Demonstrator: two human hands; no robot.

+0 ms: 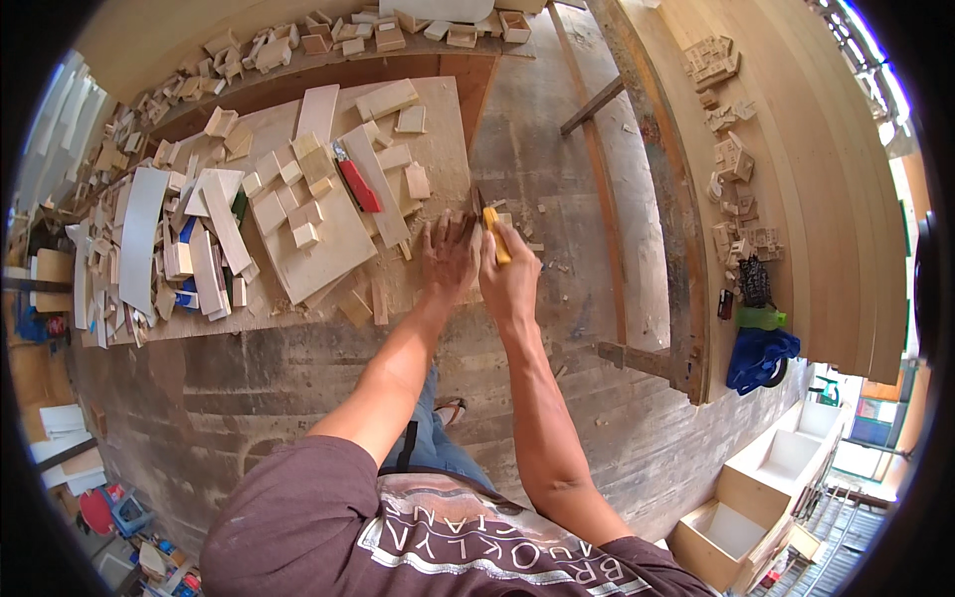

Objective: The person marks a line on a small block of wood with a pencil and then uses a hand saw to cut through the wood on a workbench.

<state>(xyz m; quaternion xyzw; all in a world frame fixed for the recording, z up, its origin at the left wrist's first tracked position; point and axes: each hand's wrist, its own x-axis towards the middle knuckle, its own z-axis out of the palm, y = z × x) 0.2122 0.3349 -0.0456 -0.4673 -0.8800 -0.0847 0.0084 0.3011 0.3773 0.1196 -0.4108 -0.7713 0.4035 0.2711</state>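
Note:
At the right edge of the plywood work board point(348, 279), my right hand point(510, 279) is closed around the yellow handle of a cutting tool point(494, 231). Its narrow dark blade points away from me; the exact kind of tool does not show. Close beside it, my left hand point(450, 257) lies palm down on the board's edge with fingers stretched out, touching or nearly touching the right hand. Any small piece under those fingers is hidden. A red-handled tool point(358, 186) rests on the board to the left, among light wooden blocks point(288, 199) on a square panel.
Wooden offcuts point(214, 249) crowd the board's left side. Small wooden boxes point(388, 35) line a bench at the back. On the right, a long plank table point(816, 199) carries wooden pieces and a blue bag point(761, 358). Open wooden boxes point(731, 527) stand at lower right.

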